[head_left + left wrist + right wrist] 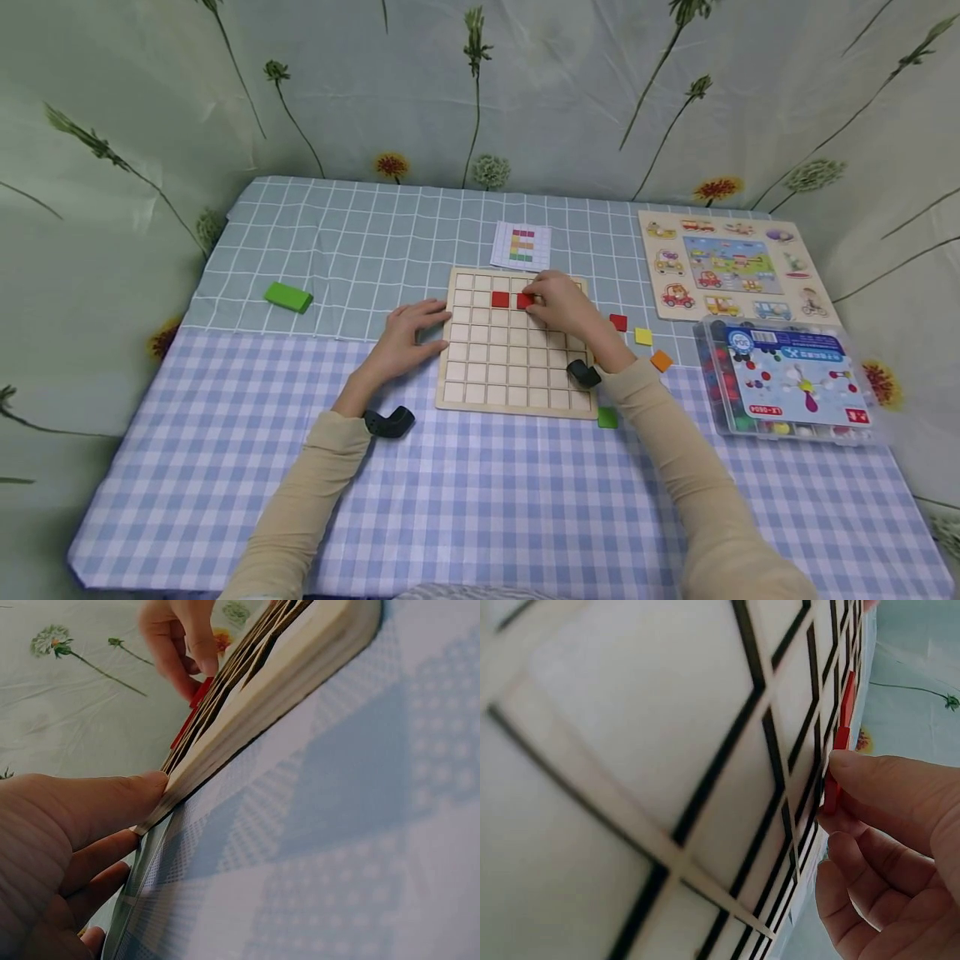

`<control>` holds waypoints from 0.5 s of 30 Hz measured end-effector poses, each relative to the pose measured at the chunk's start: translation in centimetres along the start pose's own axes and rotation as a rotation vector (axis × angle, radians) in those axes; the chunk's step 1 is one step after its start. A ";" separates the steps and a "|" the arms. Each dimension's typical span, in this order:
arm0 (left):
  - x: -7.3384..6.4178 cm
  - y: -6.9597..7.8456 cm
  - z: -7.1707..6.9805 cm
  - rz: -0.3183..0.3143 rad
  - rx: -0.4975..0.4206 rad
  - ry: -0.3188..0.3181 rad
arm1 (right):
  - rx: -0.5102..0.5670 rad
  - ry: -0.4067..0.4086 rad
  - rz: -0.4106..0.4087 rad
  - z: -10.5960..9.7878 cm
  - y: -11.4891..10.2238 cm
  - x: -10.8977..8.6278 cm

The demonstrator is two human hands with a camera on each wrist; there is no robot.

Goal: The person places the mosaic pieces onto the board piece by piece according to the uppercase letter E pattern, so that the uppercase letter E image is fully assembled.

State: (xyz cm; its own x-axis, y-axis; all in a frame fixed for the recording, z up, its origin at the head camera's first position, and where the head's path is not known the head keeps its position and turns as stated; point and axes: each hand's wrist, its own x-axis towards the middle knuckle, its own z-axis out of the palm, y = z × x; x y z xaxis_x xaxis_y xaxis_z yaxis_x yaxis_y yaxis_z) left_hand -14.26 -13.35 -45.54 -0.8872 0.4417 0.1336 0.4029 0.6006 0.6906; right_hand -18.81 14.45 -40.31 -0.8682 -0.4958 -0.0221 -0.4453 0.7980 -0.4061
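A wooden grid board lies flat on the table. My right hand pinches a red square tile between thumb and fingers, over a cell in an upper row. Left of it a second red tile sits on the grid. At the board's left edge, my left hand touches the rim with thumb and fingertips, fingers spread. Behind the board lies a pattern card with coloured squares. A red tile, a yellow tile, an orange tile and a green tile lie right of the board.
A green block lies at the left. On the right are a wooden picture puzzle and a clear plastic case of coloured pieces. Checked cloths cover the table; a printed curtain hangs behind.
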 end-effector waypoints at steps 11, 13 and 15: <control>0.1 -0.1 0.1 -0.009 -0.005 0.001 | -0.038 -0.022 0.016 0.5 -0.4 0.8; 0.1 -0.1 0.1 -0.006 -0.003 0.004 | -0.037 -0.027 0.016 0.5 -0.4 0.9; 0.1 -0.1 0.1 -0.004 0.001 0.004 | -0.036 -0.028 0.017 0.5 -0.4 0.9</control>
State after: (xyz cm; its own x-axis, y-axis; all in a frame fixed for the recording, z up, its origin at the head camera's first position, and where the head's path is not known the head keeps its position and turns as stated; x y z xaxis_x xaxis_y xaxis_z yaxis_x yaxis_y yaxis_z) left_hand -14.35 -13.25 -45.69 -0.8896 0.4367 0.1337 0.3997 0.6030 0.6904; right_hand -19.26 13.48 -40.64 -0.8696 -0.4908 -0.0544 -0.4385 0.8181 -0.3722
